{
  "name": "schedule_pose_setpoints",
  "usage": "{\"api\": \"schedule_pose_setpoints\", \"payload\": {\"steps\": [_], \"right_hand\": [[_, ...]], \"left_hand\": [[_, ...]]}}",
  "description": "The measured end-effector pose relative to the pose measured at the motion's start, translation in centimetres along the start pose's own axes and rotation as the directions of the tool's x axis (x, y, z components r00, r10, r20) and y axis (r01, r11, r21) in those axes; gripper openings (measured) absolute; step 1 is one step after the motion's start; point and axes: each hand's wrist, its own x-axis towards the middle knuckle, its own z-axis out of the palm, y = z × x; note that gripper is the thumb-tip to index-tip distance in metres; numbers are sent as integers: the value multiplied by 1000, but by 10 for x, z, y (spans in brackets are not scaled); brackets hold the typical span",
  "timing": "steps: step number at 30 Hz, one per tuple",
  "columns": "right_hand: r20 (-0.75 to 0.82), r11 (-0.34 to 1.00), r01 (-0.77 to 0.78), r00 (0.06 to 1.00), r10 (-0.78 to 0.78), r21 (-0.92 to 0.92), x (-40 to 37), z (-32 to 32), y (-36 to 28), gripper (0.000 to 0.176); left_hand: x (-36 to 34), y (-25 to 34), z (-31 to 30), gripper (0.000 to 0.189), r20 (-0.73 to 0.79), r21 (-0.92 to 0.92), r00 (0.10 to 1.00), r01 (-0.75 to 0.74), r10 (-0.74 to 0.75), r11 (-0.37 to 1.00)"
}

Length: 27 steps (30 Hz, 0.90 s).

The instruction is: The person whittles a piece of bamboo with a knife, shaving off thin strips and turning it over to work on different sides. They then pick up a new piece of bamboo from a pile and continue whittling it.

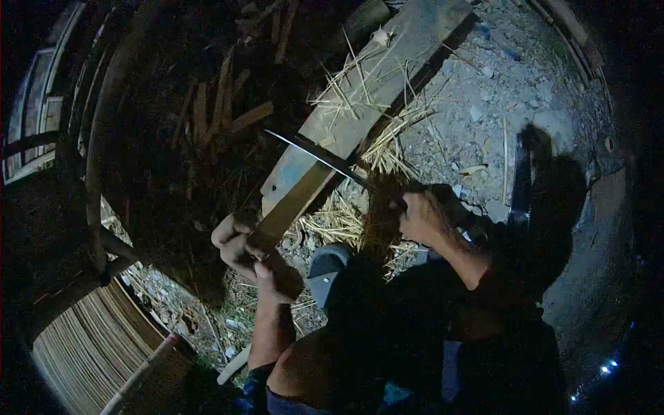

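My left hand (245, 249) is closed around the near end of a flat brown wooden slat (294, 204). The slat slants up and away from my fist, over the lower end of a pale plank (294, 162) with blue stains. In my right hand (423, 220) is a long-bladed knife (301, 146), gripped at its handle, which is mostly in shadow. Its blade points up and left, crossing the slat's far end above the plank. Thin pale slivers (353, 86) lie scattered on the plank.
More slivers (339, 221) are heaped beside the plank, close to my shoe (328, 271). Broken wood pieces (225, 104) lie in the dark at upper left. Stony ground (477, 117) stretches to the right. A bundle of thin strips (97, 339) sits at lower left behind a pole (142, 373).
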Motion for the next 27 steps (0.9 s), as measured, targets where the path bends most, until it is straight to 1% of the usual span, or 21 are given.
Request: {"api": "schedule_pose_setpoints", "payload": {"steps": [1, 2, 4, 5, 7, 8, 9, 10, 11, 12, 13, 14, 16, 17, 18, 20, 21, 22, 24, 25, 27], "right_hand": [[-38, 996, -71, 997, 73, 61, 0, 4, -5, 28], [-40, 996, -69, 997, 72, 60, -2, 8, -4, 28], [-83, 965, -70, 992, 93, 252, -2, 19, -2, 37], [-75, 964, -69, 993, 91, 256, -4, 5, -19, 37], [142, 925, -228, 971, 193, 303, -8, -41, -66, 46], [141, 925, -226, 971, 191, 306, -13, -36, -69, 46], [-52, 964, 25, 999, -12, 266, -21, -28, -72, 47], [-228, 947, 267, 947, -225, 178, -24, -23, -75, 47], [-108, 920, 306, 952, -288, 246, -23, -53, -100, 47], [-104, 885, 358, 934, -342, 300, -22, -57, -106, 48], [-72, 900, 347, 937, -341, 264, -21, -56, -107, 48], [-37, 913, 337, 941, -338, 229, -21, -54, -106, 48], [49, 973, 199, 977, -206, 121, -8, -46, -96, 49], [-25, 962, 206, 978, -205, 178, -6, -44, -96, 51], [-22, 961, 209, 978, -209, 179, -8, -43, -98, 51], [-88, 947, 282, 959, -271, 154, -16, -44, -100, 52], [-124, 901, 405, 913, -389, 158, -16, -55, -100, 52], [-115, 903, 398, 917, -383, 164, -16, -46, -91, 52], [-187, 953, 258, 956, -228, 159, -2, -27, -71, 53], [-79, 993, 92, 993, -86, 72, 7, -35, -65, 53], [-71, 991, 73, 995, -65, 113, 7, -42, -69, 53]], "left_hand": [[1, 9, 0, 44, -26, 0, 999, -36, 36, 999], [5, 13, -3, 44, -27, -1, 999, -38, 38, 999], [15, 12, -20, 37, 76, 62, 997, -15, 10, 998], [18, 11, -31, 30, 131, 185, 986, -125, 101, 975], [9, 13, -36, 26, 26, 171, 1000, 8, -13, 985], [5, 12, -36, 25, -38, 188, 999, 40, -33, 981], [5, 13, -38, 25, -39, 190, 999, 36, -29, 981], [4, 14, -41, 25, -19, 328, 1000, -12, 20, 945], [2, 14, -43, 26, 7, 458, 998, -59, 63, 887], [-1, 14, -43, 26, 6, 461, 998, -57, 62, 886], [-4, 12, -43, 27, -47, 464, 999, 1, 24, 886], [-7, 12, -43, 28, -99, 467, 995, 60, -15, 882], [-6, 11, -46, 28, -91, 531, 996, 61, -15, 845], [-5, 12, -48, 28, -86, 585, 996, 61, -13, 809], [-5, 11, -47, 28, -88, 589, 996, 63, -13, 806], [-4, 9, -43, 27, -155, 511, 986, 139, -68, 848], [-3, 10, -43, 28, -114, 531, 993, 94, -39, 842], [-5, 10, -45, 28, -110, 535, 993, 101, -49, 839], [-2, 10, -45, 27, -89, 585, 996, 66, -17, 808], [-2, 11, -45, 27, -93, 585, 996, 68, -16, 808], [-2, 14, -43, 25, -51, 600, 999, 40, -12, 799]]}}
